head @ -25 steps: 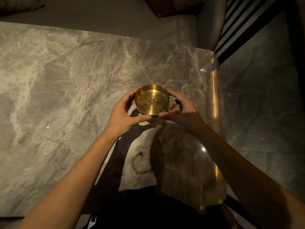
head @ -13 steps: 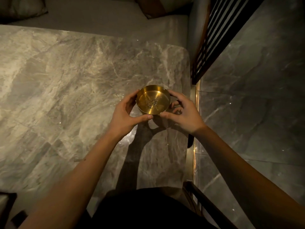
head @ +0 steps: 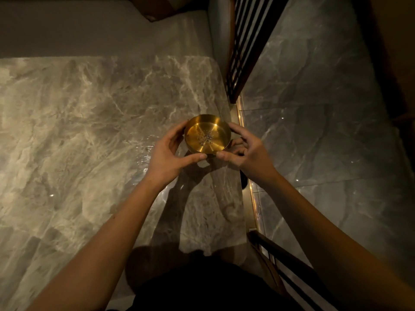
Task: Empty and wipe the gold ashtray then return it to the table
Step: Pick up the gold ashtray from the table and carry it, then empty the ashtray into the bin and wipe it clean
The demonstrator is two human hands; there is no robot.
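Both bare hands, left (head: 167, 158) and right (head: 249, 151), cradle a round gold metal ashtray (head: 207, 134) between them, ash (head: 207, 138) inside, above the grey marble table (head: 78, 131).

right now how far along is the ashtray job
Done: the gold ashtray is lifted off the marble table. In hand: left hand and right hand hold it level by the rim. Left: ash bits remain inside, so emptying, wiping and returning it.
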